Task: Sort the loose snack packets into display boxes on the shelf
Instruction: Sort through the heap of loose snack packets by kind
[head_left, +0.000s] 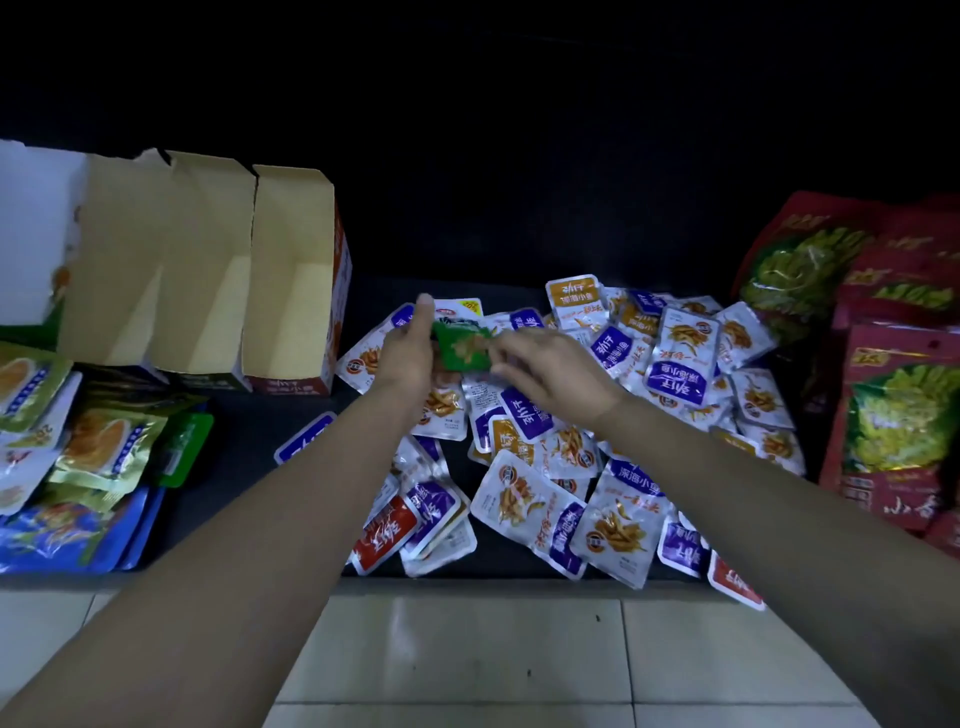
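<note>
A: Task item, quick?
B: Small green foil snack packet, centre frame. It has an orange-brown food picture on its face and a dark band along the top. It's held up above the pile, between both hands.
A: Hands?
B: Left hand grips the packet's left edge, one digit sticking straight up. Right hand pinches the right edge, fingers curled onto it. Both are clamped on the same packet.
A: The pile?
B: Heap of small silver foil packets with purple and orange labels, centre to right, overlapping on the dark shelf board. A few small red-labelled packets lie at its lower edge.
A: Boxes?
B: Row of tan open-topped cardboard display boxes, upper left, side by side, plain insides showing.
A: Anything unclear?
B: Motion blur on the green packet and the right fingertips, so its print is unreadable. The forearms cover part of the heap. The shelf back is black, can't make anything out. A white box is cut off by the left frame edge.
A: Surroundings?
B: Gold-green flat pouches and blue pouches are stacked lower left. Large red bags with green-yellow pictures stand at the right, cut by the edge. Pale floor tiles run along the bottom.
</note>
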